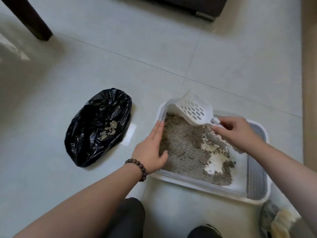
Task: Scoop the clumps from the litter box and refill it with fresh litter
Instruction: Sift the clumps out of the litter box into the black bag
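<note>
1 litter box (202,185) | 1 scoop (193,109), right hand (237,133) grip | 1 bag (97,126)

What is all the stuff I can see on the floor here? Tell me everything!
litter box: one, white, on the floor at right
litter: grey, inside the litter box, bare white patches showing
scoop: one, white with slots, over the far end of the litter box
grate: one, grey with holes, along the litter box's right side
bag: one, black, open on the floor at left
clumps: several, grey, in the bag
paper strip: one, white, beside the bag
furniture leg: one, dark, top left
bracelet: one, brown beads, on the left wrist
left hand: flat on the litter box's left wall
right hand: fingers holding the scoop's handle
</note>
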`<control>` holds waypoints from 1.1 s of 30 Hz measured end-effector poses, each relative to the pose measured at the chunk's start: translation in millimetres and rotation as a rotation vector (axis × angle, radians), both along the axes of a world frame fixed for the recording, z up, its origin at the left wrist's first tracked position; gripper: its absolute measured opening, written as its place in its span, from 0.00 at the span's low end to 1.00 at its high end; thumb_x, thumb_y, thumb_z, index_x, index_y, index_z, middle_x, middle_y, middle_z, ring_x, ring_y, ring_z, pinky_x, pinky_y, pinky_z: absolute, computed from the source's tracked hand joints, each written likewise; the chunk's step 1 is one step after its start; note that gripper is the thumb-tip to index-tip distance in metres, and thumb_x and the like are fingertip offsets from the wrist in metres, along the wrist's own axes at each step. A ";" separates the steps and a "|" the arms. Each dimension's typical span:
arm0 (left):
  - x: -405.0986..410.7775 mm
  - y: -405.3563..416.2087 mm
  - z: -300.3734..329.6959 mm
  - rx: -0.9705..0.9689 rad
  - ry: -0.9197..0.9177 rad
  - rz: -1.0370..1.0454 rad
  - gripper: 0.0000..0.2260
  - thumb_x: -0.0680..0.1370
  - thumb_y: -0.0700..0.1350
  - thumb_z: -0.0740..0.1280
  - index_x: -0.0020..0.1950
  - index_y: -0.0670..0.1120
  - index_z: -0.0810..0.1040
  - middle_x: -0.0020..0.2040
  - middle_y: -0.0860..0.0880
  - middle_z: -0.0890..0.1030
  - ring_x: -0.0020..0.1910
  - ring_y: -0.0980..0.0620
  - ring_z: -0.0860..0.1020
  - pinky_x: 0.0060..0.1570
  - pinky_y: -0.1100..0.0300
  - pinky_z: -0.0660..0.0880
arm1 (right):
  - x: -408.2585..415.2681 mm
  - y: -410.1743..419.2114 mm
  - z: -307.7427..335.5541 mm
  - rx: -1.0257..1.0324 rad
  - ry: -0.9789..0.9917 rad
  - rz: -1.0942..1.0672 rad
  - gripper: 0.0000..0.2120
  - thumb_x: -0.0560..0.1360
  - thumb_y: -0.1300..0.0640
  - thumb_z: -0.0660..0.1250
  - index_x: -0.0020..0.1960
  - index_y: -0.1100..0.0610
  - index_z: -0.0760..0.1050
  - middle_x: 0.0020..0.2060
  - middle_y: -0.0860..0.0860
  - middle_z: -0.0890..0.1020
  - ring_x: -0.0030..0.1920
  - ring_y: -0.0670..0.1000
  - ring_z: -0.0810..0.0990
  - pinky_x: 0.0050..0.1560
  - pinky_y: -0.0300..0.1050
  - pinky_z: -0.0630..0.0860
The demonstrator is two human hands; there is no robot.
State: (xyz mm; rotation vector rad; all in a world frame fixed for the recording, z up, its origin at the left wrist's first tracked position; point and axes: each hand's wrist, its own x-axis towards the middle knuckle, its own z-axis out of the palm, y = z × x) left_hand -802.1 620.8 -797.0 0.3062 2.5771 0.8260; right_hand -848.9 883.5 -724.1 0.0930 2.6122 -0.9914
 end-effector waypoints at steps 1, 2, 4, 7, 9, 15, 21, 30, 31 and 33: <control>1.3 1.0 -0.1 -0.017 0.025 0.021 0.40 0.75 0.52 0.62 0.77 0.54 0.38 0.78 0.58 0.42 0.36 0.55 0.77 0.36 0.59 0.75 | 11.0 14.9 -4.1 0.050 -0.019 0.014 0.10 0.73 0.49 0.69 0.34 0.44 0.75 0.22 0.43 0.75 0.25 0.45 0.70 0.30 0.42 0.64; 2.5 0.9 -0.4 -0.023 0.051 0.039 0.39 0.75 0.53 0.61 0.77 0.54 0.39 0.78 0.57 0.44 0.37 0.54 0.77 0.36 0.60 0.73 | 21.5 28.8 -9.1 0.122 -0.035 0.039 0.10 0.73 0.48 0.69 0.34 0.44 0.74 0.22 0.43 0.74 0.26 0.45 0.70 0.30 0.42 0.64; 4.0 2.9 -2.3 -0.020 0.098 0.062 0.37 0.74 0.54 0.59 0.78 0.54 0.42 0.78 0.56 0.48 0.44 0.53 0.79 0.38 0.61 0.72 | 37.7 56.0 -20.8 0.377 -0.085 0.124 0.06 0.74 0.46 0.68 0.41 0.47 0.77 0.29 0.42 0.77 0.32 0.46 0.75 0.30 0.43 0.67; 7.0 4.4 -5.5 -0.008 0.161 0.101 0.37 0.72 0.54 0.58 0.78 0.55 0.46 0.77 0.58 0.52 0.53 0.52 0.79 0.43 0.61 0.73 | 51.5 76.2 -39.0 0.804 -0.176 0.332 0.15 0.75 0.41 0.63 0.47 0.52 0.78 0.40 0.48 0.81 0.41 0.51 0.79 0.36 0.44 0.74; 7.5 4.3 -7.3 0.001 0.194 0.112 0.36 0.71 0.54 0.58 0.78 0.54 0.48 0.76 0.58 0.54 0.58 0.51 0.77 0.47 0.59 0.75 | 51.4 74.5 -44.9 0.909 -0.206 0.400 0.15 0.76 0.41 0.62 0.44 0.53 0.77 0.39 0.49 0.79 0.40 0.51 0.79 0.35 0.42 0.72; 7.0 3.5 -7.2 -0.008 0.213 0.093 0.36 0.70 0.55 0.55 0.78 0.54 0.48 0.77 0.55 0.55 0.60 0.49 0.76 0.49 0.55 0.77 | 39.1 49.3 -58.7 0.872 -0.242 0.433 0.12 0.75 0.46 0.66 0.39 0.54 0.74 0.33 0.48 0.75 0.32 0.49 0.74 0.27 0.38 0.64; 6.4 4.3 -7.2 -0.013 0.197 0.095 0.37 0.71 0.51 0.60 0.78 0.54 0.47 0.77 0.56 0.55 0.58 0.51 0.77 0.47 0.57 0.75 | 33.6 4.1 -78.9 0.743 -0.232 0.442 0.09 0.76 0.51 0.65 0.41 0.54 0.75 0.32 0.47 0.76 0.32 0.47 0.75 0.30 0.39 0.71; 6.6 4.8 -6.1 -0.002 0.165 0.099 0.38 0.71 0.51 0.60 0.77 0.57 0.43 0.77 0.58 0.52 0.58 0.53 0.77 0.47 0.58 0.76 | 23.4 -49.8 -107.3 0.475 -0.265 0.313 0.11 0.76 0.49 0.66 0.42 0.56 0.77 0.32 0.49 0.77 0.31 0.47 0.75 0.30 0.40 0.71; 6.7 4.9 -6.2 0.001 0.160 0.100 0.38 0.71 0.51 0.60 0.77 0.57 0.43 0.77 0.58 0.52 0.57 0.53 0.77 0.46 0.59 0.75 | 23.2 -50.1 -108.6 0.426 -0.268 0.290 0.09 0.76 0.50 0.66 0.43 0.55 0.78 0.32 0.48 0.77 0.31 0.46 0.74 0.30 0.39 0.68; 6.7 5.0 -6.8 0.006 0.157 0.098 0.38 0.71 0.51 0.60 0.77 0.58 0.43 0.76 0.60 0.51 0.55 0.54 0.78 0.44 0.62 0.72 | 24.7 -49.6 -110.5 0.359 -0.254 0.253 0.08 0.76 0.50 0.65 0.47 0.53 0.80 0.33 0.47 0.79 0.30 0.45 0.73 0.29 0.38 0.64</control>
